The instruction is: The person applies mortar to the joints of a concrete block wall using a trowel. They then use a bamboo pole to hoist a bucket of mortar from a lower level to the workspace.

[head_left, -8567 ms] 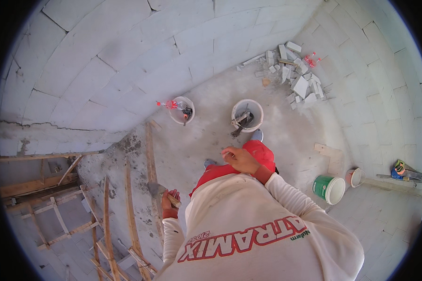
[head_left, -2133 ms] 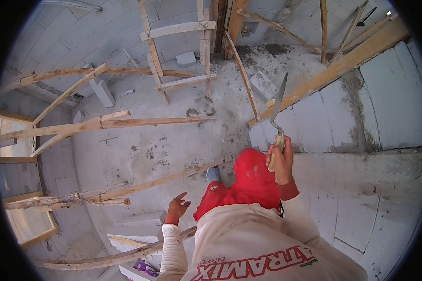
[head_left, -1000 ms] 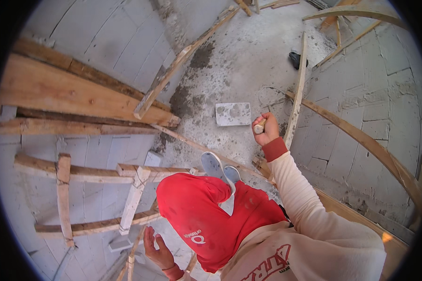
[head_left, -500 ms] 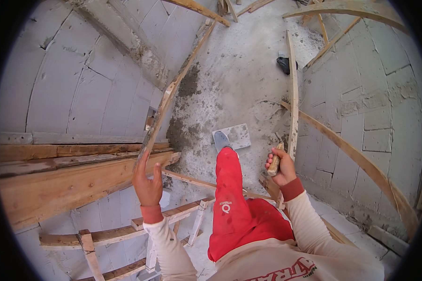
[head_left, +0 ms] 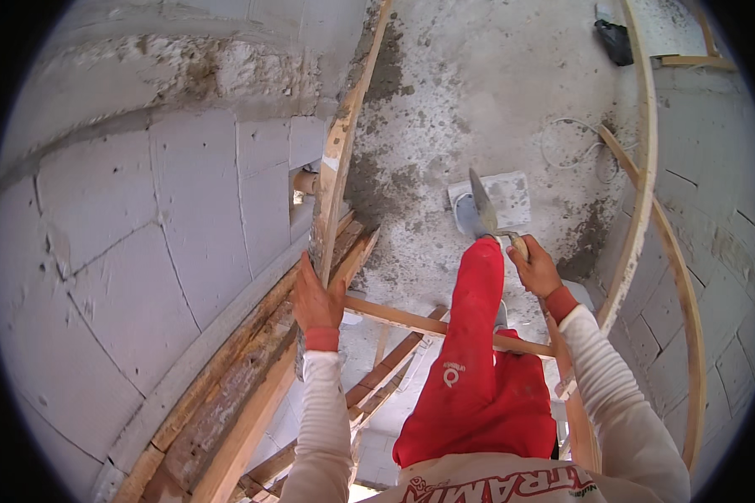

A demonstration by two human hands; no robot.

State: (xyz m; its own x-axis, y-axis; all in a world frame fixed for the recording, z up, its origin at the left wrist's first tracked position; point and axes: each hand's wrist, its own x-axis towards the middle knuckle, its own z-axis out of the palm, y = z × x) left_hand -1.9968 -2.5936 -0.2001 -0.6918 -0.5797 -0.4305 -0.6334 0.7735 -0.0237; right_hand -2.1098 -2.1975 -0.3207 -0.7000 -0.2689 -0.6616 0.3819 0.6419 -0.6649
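My left hand (head_left: 317, 300) rests against a rough wooden plank (head_left: 335, 168) on the left side. Its fingers are stretched along the wood and the thumb stands apart, not wrapped round. In my right hand (head_left: 535, 267) is a trowel (head_left: 484, 204), gripped by its wooden handle, with the pointed metal blade turned up and to the left. Below the blade, my grey shoe (head_left: 465, 216) overlaps a pale rectangular block (head_left: 510, 199) on the floor. My red trouser leg reaches forward over a wooden crosspiece (head_left: 403, 318).
Stacked timber beams (head_left: 252, 402) run along the block wall (head_left: 201, 210) at left. A long thin board (head_left: 643, 151) and a slanting one (head_left: 686, 293) stand on the right. A black bag (head_left: 615, 42) and a loop of pale cable (head_left: 566, 142) lie on the stained concrete floor.
The view has shifted, with the left wall now closer. My right hand has turned the trowel so its blade shows. My left hand has come to lie against the plank.
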